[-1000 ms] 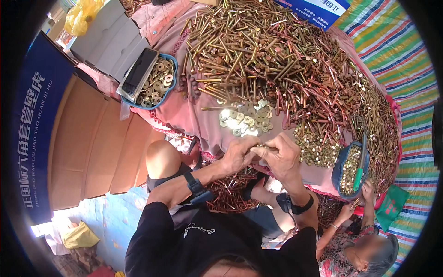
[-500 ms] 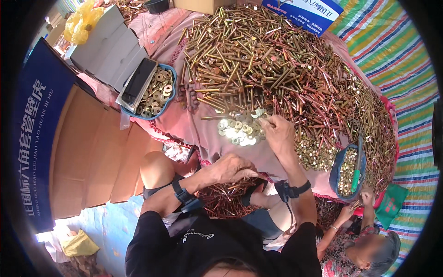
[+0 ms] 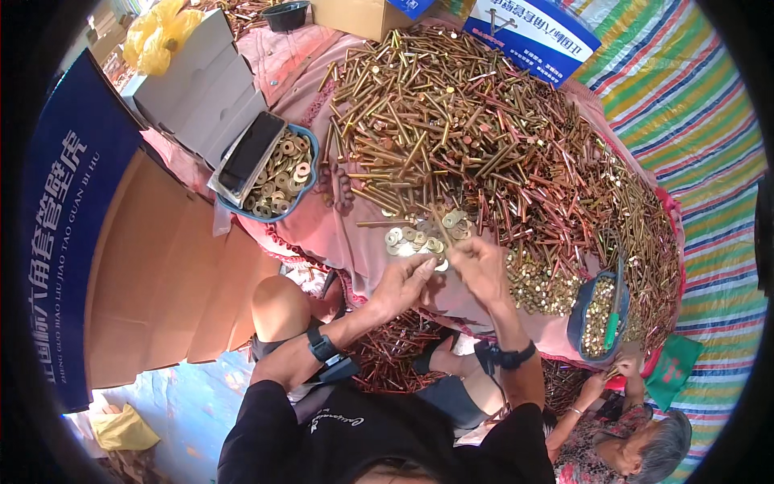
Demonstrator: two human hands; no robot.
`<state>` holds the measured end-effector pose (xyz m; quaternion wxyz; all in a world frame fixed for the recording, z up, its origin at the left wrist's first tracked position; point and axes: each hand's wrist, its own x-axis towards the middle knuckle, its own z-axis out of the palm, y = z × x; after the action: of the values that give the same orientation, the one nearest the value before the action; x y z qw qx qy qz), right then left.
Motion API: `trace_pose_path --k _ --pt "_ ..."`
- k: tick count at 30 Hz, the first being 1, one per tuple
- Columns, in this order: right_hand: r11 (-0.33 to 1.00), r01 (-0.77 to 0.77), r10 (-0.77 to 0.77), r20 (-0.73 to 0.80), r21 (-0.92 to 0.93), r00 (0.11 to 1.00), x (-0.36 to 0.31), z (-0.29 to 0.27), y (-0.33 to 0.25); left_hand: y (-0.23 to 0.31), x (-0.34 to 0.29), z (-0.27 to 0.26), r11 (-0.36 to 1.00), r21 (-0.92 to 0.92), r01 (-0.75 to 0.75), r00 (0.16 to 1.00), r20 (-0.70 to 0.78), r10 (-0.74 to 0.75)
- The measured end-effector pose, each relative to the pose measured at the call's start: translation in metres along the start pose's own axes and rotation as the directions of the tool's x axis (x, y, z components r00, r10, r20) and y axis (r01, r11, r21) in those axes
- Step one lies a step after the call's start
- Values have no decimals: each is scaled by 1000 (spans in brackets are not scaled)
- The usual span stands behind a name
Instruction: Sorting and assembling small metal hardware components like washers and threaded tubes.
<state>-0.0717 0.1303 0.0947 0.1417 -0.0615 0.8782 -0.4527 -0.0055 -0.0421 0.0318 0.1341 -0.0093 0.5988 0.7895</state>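
Observation:
My right hand (image 3: pixel 481 270) is closed, its thumb and fingers pinching a slim golden bolt (image 3: pixel 440 224) that points up and away. Close by on the left, my left hand (image 3: pixel 401 284) has thumb and fingertips pressed together; what they hold, if anything, is too small to make out. Just beyond both hands lies a small heap of shiny flat washers (image 3: pixel 401 238) on the pink cloth (image 3: pixel 363 256). A big pile of long golden and reddish bolts (image 3: pixel 451 121) spreads behind it.
At left, a blue basin (image 3: pixel 278 198) holds washers, with a dark phone (image 3: pixel 251 151) resting over it beside a grey box (image 3: pixel 197 93). Small nuts (image 3: pixel 542 284) lie right, near another blue basin (image 3: pixel 579 323). A co-worker's hands (image 3: pixel 610 377) are at lower right. A large carton (image 3: pixel 169 274) stands left.
My left hand has moved up and right to the washers, beside my right hand. The right hand has lowered slightly, and a bolt now shows in it. The whole view has shifted a little.

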Motion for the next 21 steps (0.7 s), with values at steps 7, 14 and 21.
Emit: trace_pose_path --k 7,14,21 --pt "980 -150 106 294 133 950 -10 -19 18 -2 8 2 955 -291 50 999 25 -45" --pt "984 139 -160 -226 -108 961 32 -14 55 -20 6 17 983 117 -138 990 -19 141" --pt "888 280 -370 -206 -366 906 46 -13 61 -23 4 30 951 234 -202 979 10 205"
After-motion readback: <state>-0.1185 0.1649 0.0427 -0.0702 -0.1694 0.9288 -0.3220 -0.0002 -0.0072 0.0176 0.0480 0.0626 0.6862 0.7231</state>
